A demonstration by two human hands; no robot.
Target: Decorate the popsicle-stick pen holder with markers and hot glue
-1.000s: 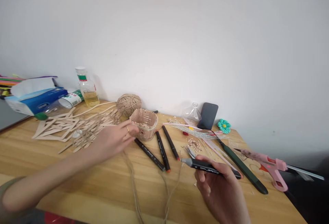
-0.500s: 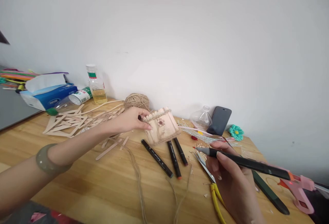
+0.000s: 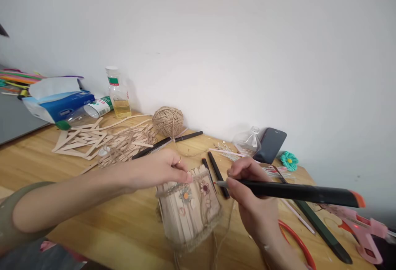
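My left hand [image 3: 161, 171] grips the top edge of a small craft-stick holder [image 3: 185, 230], tilted above the table. Twine trims the holder's top and bottom, and drawn flowers show on its side, one with an orange centre and one dark red. In my right hand [image 3: 252, 204] is an uncapped black marker [image 3: 293, 190] with an orange end. Its reddish tip points left, close to the holder's right edge; whether they touch I cannot tell. More black markers [image 3: 218, 174] lie on the table just behind the holder.
A twine ball [image 3: 168, 121] and loose craft sticks [image 3: 123, 146] lie at the back left, near a bottle of yellow liquid [image 3: 121, 107] and a tissue pack [image 3: 66, 107]. On the right are a phone [image 3: 270, 144], red handles [image 3: 297, 241] and a pink glue gun [image 3: 363, 230].
My left hand has brought the holder nearer and lower, turning it so that a second flower shows. My right hand has moved left, bringing the marker tip near the holder.
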